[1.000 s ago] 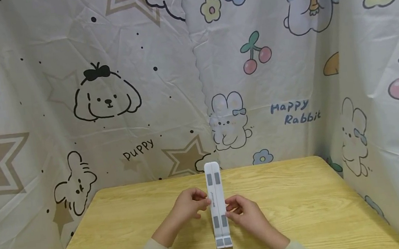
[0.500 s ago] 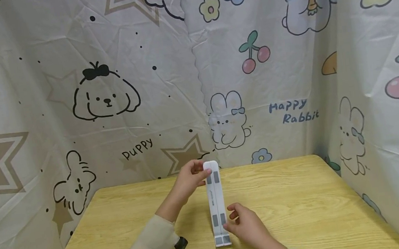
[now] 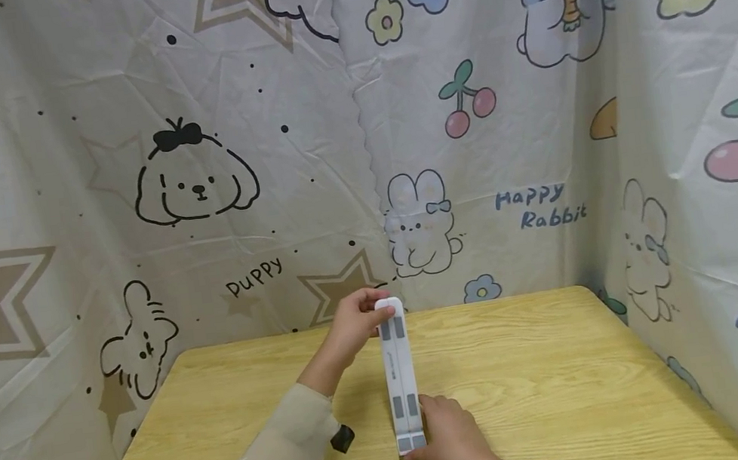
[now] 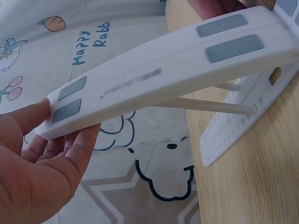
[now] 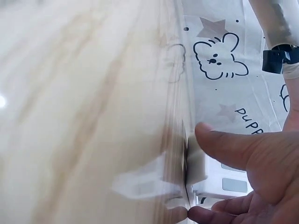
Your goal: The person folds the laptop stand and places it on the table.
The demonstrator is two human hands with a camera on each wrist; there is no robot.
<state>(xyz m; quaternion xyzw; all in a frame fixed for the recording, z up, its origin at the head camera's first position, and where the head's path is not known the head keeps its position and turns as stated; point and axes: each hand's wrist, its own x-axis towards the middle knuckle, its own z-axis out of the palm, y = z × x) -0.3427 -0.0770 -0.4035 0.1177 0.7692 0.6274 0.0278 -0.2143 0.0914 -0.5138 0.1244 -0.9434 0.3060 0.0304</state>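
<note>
A white folding laptop stand (image 3: 400, 370) with grey pads stands on the table, its two halves side by side as a narrow bar. In the left wrist view, its sloping top arm (image 4: 140, 88) is propped by thin rods (image 4: 215, 107) over a slotted base (image 4: 229, 128). My left hand (image 3: 353, 327) pinches the raised far end, thumb on top near the pads and fingers underneath. At the near end, my right hand (image 3: 457, 440) holds the stand by its lip, with the thumb in front and the fingers along the right side.
The wood-grain table (image 3: 536, 378) extends around the stand on both sides. Behind it hangs a printed curtain (image 3: 310, 191) that meets the table's back edge. A black strap-mounted device (image 3: 343, 439) sits on the left sleeve.
My left hand has moved from the stand's middle up to its far end and grips it there. My right hand has slid down from the right side to the near lip.
</note>
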